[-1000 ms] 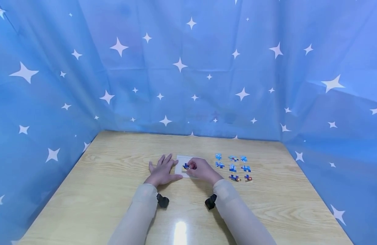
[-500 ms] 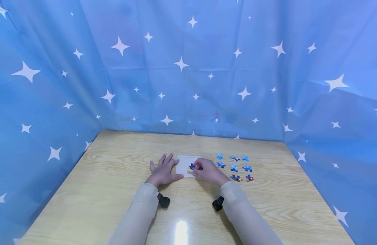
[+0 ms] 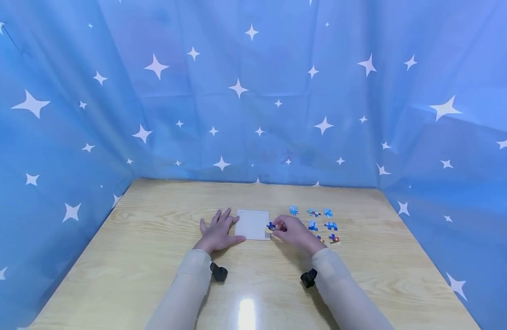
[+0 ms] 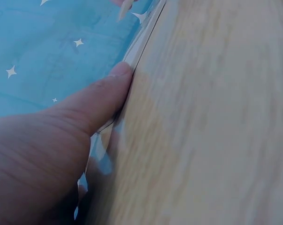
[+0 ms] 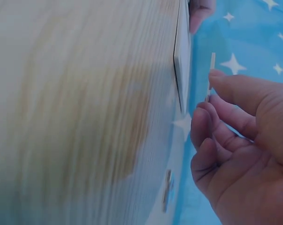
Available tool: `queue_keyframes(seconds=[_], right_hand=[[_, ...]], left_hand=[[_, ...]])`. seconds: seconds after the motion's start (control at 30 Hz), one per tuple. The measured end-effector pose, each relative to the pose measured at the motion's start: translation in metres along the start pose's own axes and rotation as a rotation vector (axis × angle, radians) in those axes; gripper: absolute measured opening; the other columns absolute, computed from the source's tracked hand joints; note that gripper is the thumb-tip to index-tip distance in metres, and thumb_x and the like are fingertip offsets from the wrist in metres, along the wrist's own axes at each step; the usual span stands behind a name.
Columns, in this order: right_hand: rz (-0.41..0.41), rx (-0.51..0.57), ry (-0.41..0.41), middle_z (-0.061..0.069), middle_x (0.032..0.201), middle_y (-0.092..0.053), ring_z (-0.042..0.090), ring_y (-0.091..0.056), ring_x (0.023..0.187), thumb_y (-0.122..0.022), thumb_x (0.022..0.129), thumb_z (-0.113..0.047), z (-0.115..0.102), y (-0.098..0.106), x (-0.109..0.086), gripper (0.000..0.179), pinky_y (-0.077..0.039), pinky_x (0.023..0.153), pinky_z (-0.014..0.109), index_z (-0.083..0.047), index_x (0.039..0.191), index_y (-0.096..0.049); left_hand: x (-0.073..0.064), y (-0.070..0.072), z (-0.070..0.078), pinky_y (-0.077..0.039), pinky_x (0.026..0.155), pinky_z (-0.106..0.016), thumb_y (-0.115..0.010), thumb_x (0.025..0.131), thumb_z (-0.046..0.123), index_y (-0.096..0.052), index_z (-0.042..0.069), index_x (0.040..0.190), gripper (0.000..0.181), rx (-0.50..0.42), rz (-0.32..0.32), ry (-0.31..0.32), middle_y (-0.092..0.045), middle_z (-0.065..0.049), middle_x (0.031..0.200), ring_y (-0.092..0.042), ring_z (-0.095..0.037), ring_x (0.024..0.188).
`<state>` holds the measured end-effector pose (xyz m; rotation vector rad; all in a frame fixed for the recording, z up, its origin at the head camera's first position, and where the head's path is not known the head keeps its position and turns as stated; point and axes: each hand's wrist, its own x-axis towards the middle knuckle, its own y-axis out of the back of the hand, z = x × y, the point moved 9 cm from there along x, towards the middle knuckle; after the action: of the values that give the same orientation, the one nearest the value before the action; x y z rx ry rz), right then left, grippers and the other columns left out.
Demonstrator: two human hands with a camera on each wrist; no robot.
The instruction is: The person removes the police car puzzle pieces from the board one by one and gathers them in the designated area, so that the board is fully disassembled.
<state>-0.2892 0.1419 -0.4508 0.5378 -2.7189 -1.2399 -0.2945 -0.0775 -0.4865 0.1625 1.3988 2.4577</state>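
My left hand point(image 3: 217, 234) lies on the table with its fingers spread, thumb and a fingertip at the left side of a flat white puzzle tray point(image 3: 252, 224). In the left wrist view the thumb point(image 4: 106, 91) presses against the tray's edge. My right hand point(image 3: 293, 230) pinches a dark blue puzzle piece point(image 3: 271, 226) between thumb and fingertips, over the right edge of the tray. Seen edge-on in the right wrist view, that piece point(image 5: 212, 63) is thin and held raised above the tabletop. No pieces show on the tray's white surface.
Several loose puzzle pieces lie in rows to the right, among them a blue one with an eye point(image 3: 313, 225) and one with red and orange point(image 3: 334, 239). My right hand covers part of the nearer rows. A starry blue curtain point(image 3: 253, 114) encloses the wooden table point(image 3: 175, 201).
My right hand has moved right with the puzzle piece, from over the middle of the tray to its right edge, baring more of the tray. The left hand has stayed in place.
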Motion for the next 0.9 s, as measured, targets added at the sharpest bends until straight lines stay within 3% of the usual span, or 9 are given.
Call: queue_keyframes(seconds=[0.4, 0.67, 0.9], right_hand=[[0.013, -0.018, 0.030, 0.000, 0.089, -0.060, 0.015, -0.055, 0.081, -0.071, 0.094, -0.005, 0.024, 0.017, -0.024, 0.011, -0.050, 0.075, 0.036, -0.006, 0.105, -0.067], [0.024, -0.071, -0.047, 0.002, 0.083, -0.053, 0.016, -0.048, 0.075, -0.073, 0.094, -0.006, 0.042, 0.022, -0.037, 0.009, -0.041, 0.067, 0.033, -0.009, 0.095, -0.064], [0.023, -0.073, -0.089, 0.003, 0.089, -0.055, 0.019, -0.048, 0.079, -0.071, 0.095, -0.005, 0.050, 0.027, -0.044, 0.013, -0.041, 0.069, 0.036, -0.004, 0.106, -0.066]], left_hand=[[0.000, -0.003, -0.001, 0.013, 0.107, -0.077, -0.068, 0.089, 0.062, -0.049, 0.022, 0.152, 0.077, -0.024, 0.014, -0.015, -0.017, -0.008, 0.169, -0.006, -0.037, 0.155], [-0.002, -0.005, 0.001, 0.010, 0.108, -0.078, -0.068, 0.089, 0.062, -0.049, 0.022, 0.152, 0.077, -0.022, 0.007, -0.016, -0.018, -0.009, 0.169, -0.007, -0.038, 0.155], [0.000, -0.006, -0.002, 0.011, 0.108, -0.077, -0.067, 0.090, 0.062, -0.047, 0.021, 0.153, 0.078, -0.025, 0.019, -0.019, -0.016, -0.008, 0.169, -0.006, -0.037, 0.155]])
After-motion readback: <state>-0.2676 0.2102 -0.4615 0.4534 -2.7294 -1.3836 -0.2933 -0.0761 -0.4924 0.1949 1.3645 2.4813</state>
